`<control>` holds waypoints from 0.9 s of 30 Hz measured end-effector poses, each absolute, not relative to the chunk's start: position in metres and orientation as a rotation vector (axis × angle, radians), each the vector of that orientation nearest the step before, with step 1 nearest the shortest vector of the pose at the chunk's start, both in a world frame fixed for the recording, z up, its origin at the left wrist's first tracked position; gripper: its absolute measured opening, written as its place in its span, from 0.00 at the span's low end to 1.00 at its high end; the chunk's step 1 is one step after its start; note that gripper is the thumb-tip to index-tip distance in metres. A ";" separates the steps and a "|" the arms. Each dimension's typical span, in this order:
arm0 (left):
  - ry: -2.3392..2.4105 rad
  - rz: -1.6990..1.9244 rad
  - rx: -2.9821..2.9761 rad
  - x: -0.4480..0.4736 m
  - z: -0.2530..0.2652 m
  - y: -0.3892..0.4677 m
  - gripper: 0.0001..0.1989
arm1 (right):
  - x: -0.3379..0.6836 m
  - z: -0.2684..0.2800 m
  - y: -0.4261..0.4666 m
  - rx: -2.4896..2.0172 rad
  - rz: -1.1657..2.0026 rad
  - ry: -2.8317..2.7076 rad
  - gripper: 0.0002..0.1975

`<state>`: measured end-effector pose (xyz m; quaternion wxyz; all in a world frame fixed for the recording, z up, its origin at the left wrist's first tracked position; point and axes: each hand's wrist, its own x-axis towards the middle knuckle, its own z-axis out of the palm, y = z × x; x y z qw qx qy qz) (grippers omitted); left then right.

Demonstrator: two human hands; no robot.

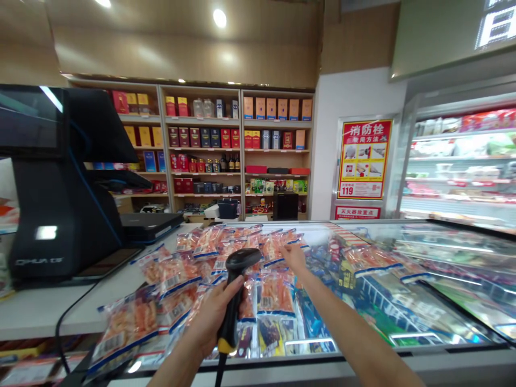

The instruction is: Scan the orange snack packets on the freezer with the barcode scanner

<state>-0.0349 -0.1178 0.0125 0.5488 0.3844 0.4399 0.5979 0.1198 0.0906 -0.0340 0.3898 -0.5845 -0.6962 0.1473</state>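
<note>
My left hand (223, 310) is wrapped round the handle of a black and yellow handheld barcode scanner (234, 298), which stands upright with its head at the top and its cable hanging down. Farther forward, my right hand (295, 258) has its fingers pinched at the right edge of a clear food packet (274, 248) with pinkish-orange contents and a blue border. Several similar packets lie heaped around the scanner; one packet (276, 293) with a barcode label lies just below my right hand. Another packet (124, 325) is at the left front.
The packets rest partly on a glass-topped freezer (318, 346) with goods inside. On the left, a black checkout terminal (60, 215) stands on a white counter (24, 309). More packets (371, 259) lie to the right. Behind are shelves of boxes (201, 138) and a refrigerated display (463, 166).
</note>
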 end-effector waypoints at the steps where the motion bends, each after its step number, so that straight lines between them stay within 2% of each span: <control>1: 1.034 1.413 0.913 -0.034 0.013 -0.118 0.12 | 0.119 -0.034 0.090 -1.493 0.382 -1.750 0.16; 5: 1.022 1.399 0.915 -0.031 0.017 -0.120 0.11 | 0.125 -0.030 0.092 -1.431 0.357 -1.571 0.13; 12: 0.986 1.363 0.937 -0.020 0.021 -0.118 0.12 | 0.150 -0.019 0.094 -1.237 0.307 -1.218 0.16; 27: 0.976 1.306 0.998 -0.004 0.025 -0.113 0.11 | 0.167 -0.026 0.105 -1.238 0.299 -1.174 0.17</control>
